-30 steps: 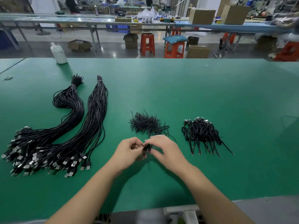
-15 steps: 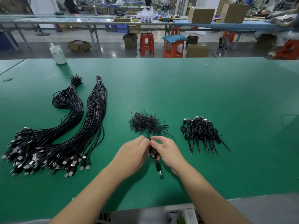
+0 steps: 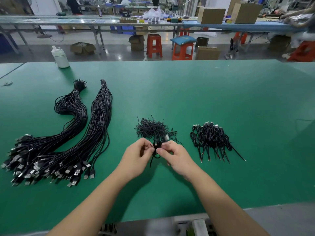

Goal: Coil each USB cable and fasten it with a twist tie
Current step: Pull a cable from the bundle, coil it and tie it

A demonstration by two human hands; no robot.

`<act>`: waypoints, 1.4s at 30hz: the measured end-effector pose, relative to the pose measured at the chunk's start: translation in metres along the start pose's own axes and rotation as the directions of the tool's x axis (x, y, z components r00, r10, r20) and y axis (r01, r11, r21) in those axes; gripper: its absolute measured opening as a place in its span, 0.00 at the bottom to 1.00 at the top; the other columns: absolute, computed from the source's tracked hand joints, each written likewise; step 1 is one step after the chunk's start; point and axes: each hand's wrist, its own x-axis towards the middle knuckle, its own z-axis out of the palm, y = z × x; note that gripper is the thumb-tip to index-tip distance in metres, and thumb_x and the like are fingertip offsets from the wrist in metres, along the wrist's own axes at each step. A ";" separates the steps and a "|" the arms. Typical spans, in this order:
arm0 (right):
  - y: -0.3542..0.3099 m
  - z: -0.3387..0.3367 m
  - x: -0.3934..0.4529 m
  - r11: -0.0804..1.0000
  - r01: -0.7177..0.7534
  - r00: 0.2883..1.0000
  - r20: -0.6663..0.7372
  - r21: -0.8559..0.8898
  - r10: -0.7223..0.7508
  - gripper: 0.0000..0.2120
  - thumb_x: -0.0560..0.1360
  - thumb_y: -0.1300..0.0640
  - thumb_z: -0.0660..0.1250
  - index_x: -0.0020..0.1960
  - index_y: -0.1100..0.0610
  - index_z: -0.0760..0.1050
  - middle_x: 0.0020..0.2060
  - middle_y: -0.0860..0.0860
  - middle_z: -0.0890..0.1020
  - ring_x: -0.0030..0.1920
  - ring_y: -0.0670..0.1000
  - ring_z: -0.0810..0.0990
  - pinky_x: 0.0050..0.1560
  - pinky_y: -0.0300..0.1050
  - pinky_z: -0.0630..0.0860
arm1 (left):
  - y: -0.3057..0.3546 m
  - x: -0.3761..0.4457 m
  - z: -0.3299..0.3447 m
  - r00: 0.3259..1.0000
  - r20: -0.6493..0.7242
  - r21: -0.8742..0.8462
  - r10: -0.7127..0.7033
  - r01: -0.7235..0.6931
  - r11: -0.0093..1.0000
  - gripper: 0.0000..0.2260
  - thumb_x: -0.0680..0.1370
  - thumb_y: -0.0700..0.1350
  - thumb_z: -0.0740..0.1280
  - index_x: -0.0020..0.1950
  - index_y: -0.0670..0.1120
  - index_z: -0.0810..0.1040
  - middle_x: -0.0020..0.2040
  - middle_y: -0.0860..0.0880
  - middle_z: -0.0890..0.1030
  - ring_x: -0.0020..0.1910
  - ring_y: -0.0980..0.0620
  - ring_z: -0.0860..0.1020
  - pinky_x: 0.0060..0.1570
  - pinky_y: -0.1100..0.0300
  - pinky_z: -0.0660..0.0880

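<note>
Green surface (image 3: 221,92) underfoot of it all, workshop behind with red stools (image 3: 154,46) and cardboard boxes (image 3: 211,16). Wide bare green to the right and far edge. Left: two long cable bundles (image 3: 81,133); white bottle (image 3: 61,57) at the far edge. Centre: twist tie pile (image 3: 151,129); finished coils (image 3: 211,138) just right. Left hand (image 3: 138,157) and right hand (image 3: 177,157) both pinching a coiled USB cable (image 3: 156,149), raised just before the tie pile.

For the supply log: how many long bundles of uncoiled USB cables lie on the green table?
2. One bundle curves along the far left; the second bundle lies just right of it, their plug ends mingling near the table's front.
</note>
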 end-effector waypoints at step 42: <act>0.011 -0.002 0.001 0.930 -0.146 0.988 0.094 0.339 0.121 0.12 0.83 0.66 0.59 0.61 0.58 0.78 0.45 0.60 0.86 0.38 0.52 0.82 0.48 0.49 0.83 | -0.002 -0.008 0.004 0.990 0.006 0.185 0.143 -0.142 0.972 0.07 0.78 0.41 0.67 0.42 0.51 0.76 0.36 0.55 0.79 0.33 0.58 0.73 0.36 0.66 0.68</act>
